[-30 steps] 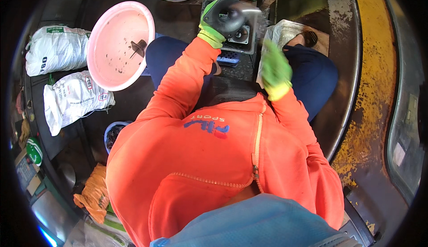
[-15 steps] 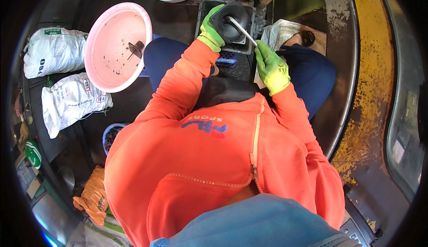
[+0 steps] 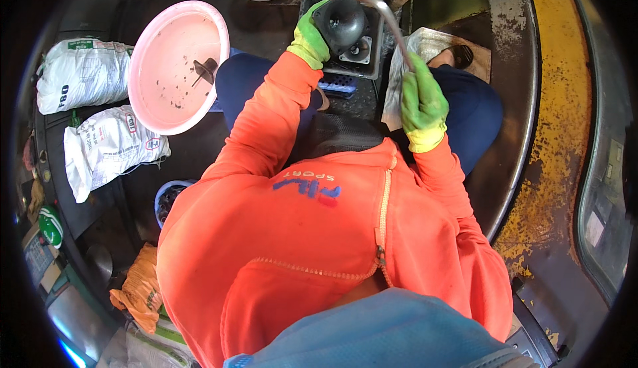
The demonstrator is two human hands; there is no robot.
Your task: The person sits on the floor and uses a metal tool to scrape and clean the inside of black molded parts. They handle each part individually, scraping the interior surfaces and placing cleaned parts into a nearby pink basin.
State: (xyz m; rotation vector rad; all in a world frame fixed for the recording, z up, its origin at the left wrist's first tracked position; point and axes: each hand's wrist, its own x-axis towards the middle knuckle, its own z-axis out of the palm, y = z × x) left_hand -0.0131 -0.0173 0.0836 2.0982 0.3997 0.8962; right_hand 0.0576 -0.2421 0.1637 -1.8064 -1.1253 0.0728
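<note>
The black horn-shaped part (image 3: 340,21) is held at the far end of the work area, over a dark square block (image 3: 362,52) with a metal flange, just ahead of the knees. It is gripped by the left hand (image 3: 309,36) (green glove), fingers curled closed around its left side, so the part lies directly right of that palm and touching it. The right hand (image 3: 420,102) is nearer the body and well right of the part; its gloved fingers are wrapped shut around the lower end of a bent metal rod (image 3: 392,26). The rod's long axis runs up and away from the right fist, then hooks left at the top, its curved tip ending at the upper right edge of the black part (contact there cannot be told for sure). So the left hand is the nearer one to the part, and the rod bridges the gap from the right. A pink basin (image 3: 174,66) lies to the left, apart from both hands. White sacks (image 3: 100,112) lie further left.
</note>
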